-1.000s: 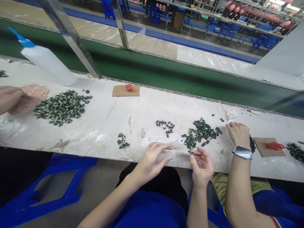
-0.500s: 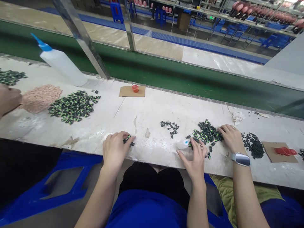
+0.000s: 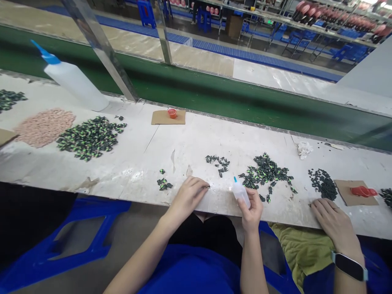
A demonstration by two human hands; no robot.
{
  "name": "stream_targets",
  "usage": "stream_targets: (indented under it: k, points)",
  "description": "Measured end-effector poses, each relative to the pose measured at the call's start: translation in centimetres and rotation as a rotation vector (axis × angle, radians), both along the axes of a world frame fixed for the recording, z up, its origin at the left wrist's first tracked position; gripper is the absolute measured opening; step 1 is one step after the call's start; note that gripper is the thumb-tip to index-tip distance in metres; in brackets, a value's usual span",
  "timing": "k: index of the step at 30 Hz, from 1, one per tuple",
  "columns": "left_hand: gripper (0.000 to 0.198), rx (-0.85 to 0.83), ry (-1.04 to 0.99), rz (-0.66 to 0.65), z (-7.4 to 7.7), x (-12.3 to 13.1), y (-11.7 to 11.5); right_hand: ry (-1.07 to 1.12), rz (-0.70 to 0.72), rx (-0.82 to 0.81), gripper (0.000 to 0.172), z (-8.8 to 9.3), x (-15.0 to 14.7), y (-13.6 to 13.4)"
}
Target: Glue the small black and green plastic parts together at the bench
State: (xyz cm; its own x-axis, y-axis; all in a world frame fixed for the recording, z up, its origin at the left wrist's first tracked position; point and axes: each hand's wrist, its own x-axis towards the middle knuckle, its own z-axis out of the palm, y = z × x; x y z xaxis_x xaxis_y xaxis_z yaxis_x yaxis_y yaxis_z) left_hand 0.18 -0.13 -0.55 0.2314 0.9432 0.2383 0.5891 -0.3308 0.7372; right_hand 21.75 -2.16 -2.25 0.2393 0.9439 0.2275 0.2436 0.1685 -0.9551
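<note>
I see a long white workbench (image 3: 196, 139) with a scuffed, patchy top. Behind it runs a smooth green conveyor belt (image 3: 245, 102).

There are two squeeze bottles. The large white plastic squeeze bottle with a blue nozzle (image 3: 73, 83) leans at the far left, and it is opaque, so I cannot tell its contents.

Near it lie one grainy heap of pale pink pieces (image 3: 44, 126) and one broad heap of small black-and-green parts (image 3: 88, 136).

I count two flat brown cardboard squares. The far cardboard square (image 3: 161, 118) carries a little round red cup (image 3: 172, 113), whose inside I cannot see. The right cardboard square (image 3: 344, 194) carries a red plastic piece (image 3: 363, 191).

Three smaller scatters of the same parts lie close to me: a mid-sized scatter (image 3: 266, 173), a thin scatter (image 3: 218, 160) and a tiny cluster (image 3: 164, 183).

A co-worker's hand (image 3: 333, 222) lies flat on the bench edge at the right.

My right hand (image 3: 252, 208) is wrapped around the small translucent squeeze bottle with a blue tip (image 3: 240, 192), held nozzle-up just over the near edge.

My left hand (image 3: 188, 196) is pinched narrow, fingertips together on the bench. A dark speck sits at them, too small for me to tell whether it is gripped.
</note>
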Motion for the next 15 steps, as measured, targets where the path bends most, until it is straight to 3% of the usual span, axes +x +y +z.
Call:
stream_targets:
  k: [6,15]
  points:
    - [0.015,-0.019,-0.105,0.035,-1.6,0.7,0.3,-0.005,-0.119,0.035,0.017,-1.8,1.3,0.4]
    - [0.016,0.007,-0.194,0.047,-1.6,0.8,0.0,0.018,-0.181,-0.060,0.015,-3.4,-0.6,0.8]
